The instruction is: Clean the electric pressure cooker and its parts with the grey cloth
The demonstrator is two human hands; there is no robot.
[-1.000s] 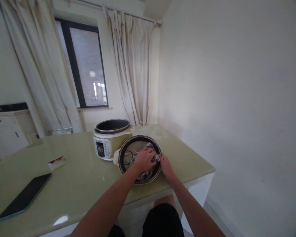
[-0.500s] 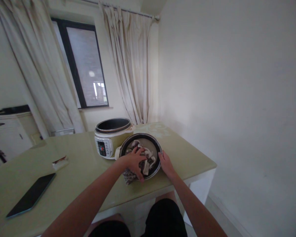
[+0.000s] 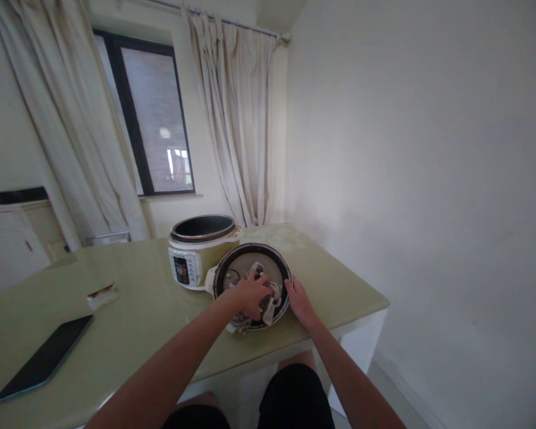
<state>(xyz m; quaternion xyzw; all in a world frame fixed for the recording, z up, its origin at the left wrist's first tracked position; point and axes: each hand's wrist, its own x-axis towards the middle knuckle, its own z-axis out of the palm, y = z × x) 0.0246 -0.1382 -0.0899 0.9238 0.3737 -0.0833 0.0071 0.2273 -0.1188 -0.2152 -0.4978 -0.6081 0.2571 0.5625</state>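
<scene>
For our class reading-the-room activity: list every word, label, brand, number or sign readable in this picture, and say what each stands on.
No text can be read.
White front control panel of the round white-and-green electric cooker: small marks, too blurred to read.
Small pale packet with a reddish-brown strip: no lettering can be made out.
Round, dark-rimmed lid: no lettering can be made out.

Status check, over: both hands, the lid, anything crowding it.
Left hand on the patterned cloth. Right hand holding the rim of the lid, inner face showing. Open cooker close beside it, on the far left.
</scene>
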